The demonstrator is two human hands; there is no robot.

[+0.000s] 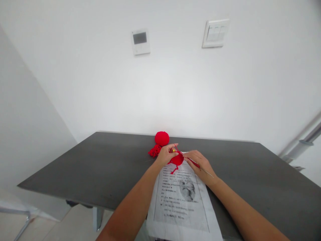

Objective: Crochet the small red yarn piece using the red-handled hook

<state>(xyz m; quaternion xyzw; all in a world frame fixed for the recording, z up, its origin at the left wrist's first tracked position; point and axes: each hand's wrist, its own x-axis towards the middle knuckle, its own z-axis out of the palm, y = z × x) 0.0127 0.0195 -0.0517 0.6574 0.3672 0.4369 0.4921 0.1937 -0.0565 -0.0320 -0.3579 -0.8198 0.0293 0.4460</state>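
Note:
My left hand (165, 155) is closed in a pinch on a small round piece of red crochet work (177, 159), which hangs just above a printed sheet of paper (182, 197). My right hand (200, 164) is closed on a thin crochet hook (198, 165) with a red grip and a metal shaft, its tip pointing at the red piece. A strand of red yarn runs up from the piece past my left fingers. Behind my left hand a ball of red yarn (162, 138) rests on the table, with a small red crocheted bit (154, 151) beside it.
The dark grey table (100, 167) stands against a white wall. The paper hangs over the table's near edge. On the wall are a small control panel (140, 41) and a light switch (215, 32). A metal rail (303, 140) shows at the right.

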